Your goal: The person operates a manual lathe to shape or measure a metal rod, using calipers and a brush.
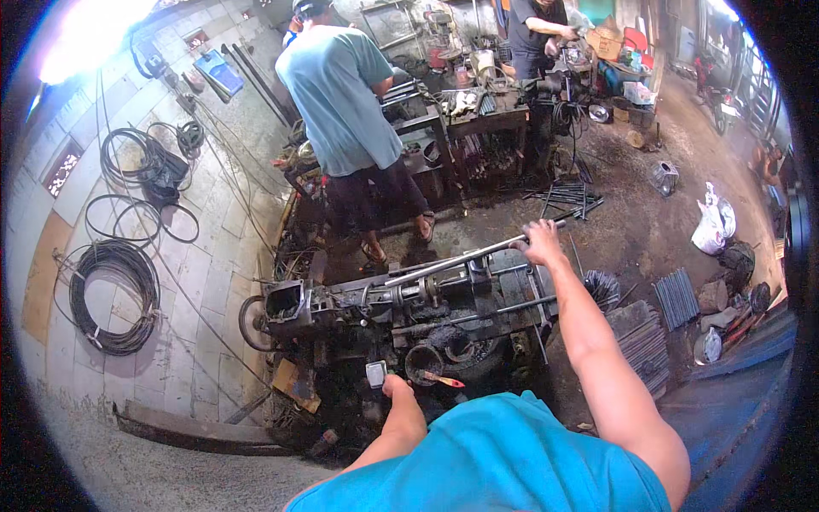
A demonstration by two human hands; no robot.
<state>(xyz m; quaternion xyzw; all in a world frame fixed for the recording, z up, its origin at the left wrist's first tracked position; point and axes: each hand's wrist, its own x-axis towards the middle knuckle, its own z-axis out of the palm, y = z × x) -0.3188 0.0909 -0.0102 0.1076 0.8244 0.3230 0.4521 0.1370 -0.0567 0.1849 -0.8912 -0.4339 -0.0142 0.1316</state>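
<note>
A long metal rod (pixel 461 259) lies slantwise over a dark, greasy machine (pixel 401 299), which looks like a lathe. My right hand (pixel 540 241) is closed around the rod near its right end, arm stretched forward. Close to my body, my left hand (pixel 397 386) is beside a small pale box with a grey face (pixel 376 374). Its fingers are mostly hidden, so touching or gripping cannot be made out. Right of that hand sit a round dark can (pixel 423 362) and a brush with a red and yellow handle (pixel 445 380).
A person in a light blue shirt (pixel 345 94) stands beyond the machine, facing a workbench (pixel 486 119). Another person in dark clothes (pixel 533 34) works farther back. Bundled rods (pixel 676 299) and a white bag (pixel 710 226) lie right. Coiled cable (pixel 113 294) hangs on the left wall.
</note>
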